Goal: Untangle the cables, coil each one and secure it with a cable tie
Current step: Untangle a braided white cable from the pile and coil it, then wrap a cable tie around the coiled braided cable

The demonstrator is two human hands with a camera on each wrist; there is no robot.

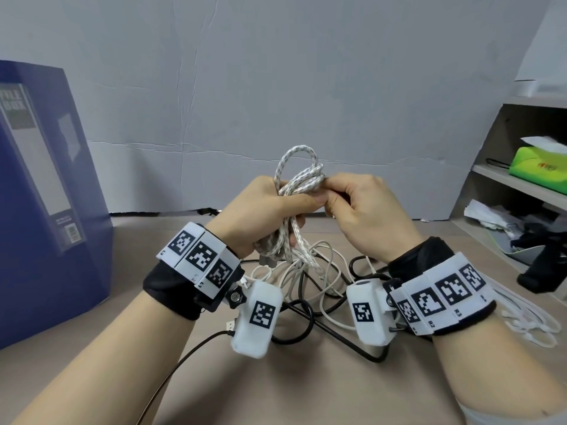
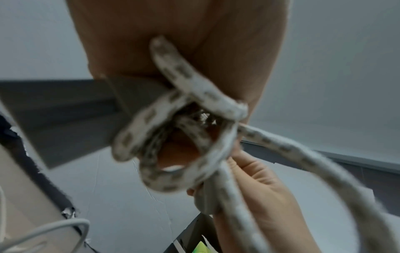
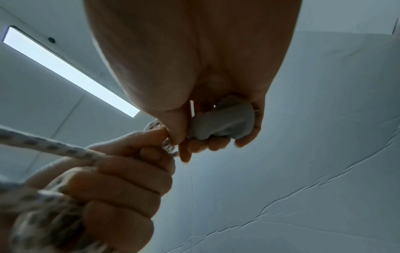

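A white braided cable point(image 1: 299, 176) with grey flecks is bunched into loops and held above the table. My left hand point(image 1: 285, 210) grips the bundle around its middle, and loose strands hang below the fist. My right hand point(image 1: 334, 191) pinches a turn of the same cable point(image 3: 168, 145) between thumb and forefinger, right against the left thumb. Its other fingers curl round a small grey piece point(image 3: 223, 119); what it is I cannot tell. In the left wrist view the braided loops point(image 2: 194, 85) cross close to the lens. Thin white cables point(image 1: 325, 271) and a black cable point(image 1: 306, 317) lie tangled beneath both hands.
A blue file box point(image 1: 40, 194) stands at the left. A shelf unit point(image 1: 506, 179) on the right holds a green tissue pack point(image 1: 537, 161) and clutter. White cable ties point(image 1: 527, 320) lie by my right wrist, near a black object point(image 1: 543, 271). Brown table point(image 1: 306, 394) stretches in front.
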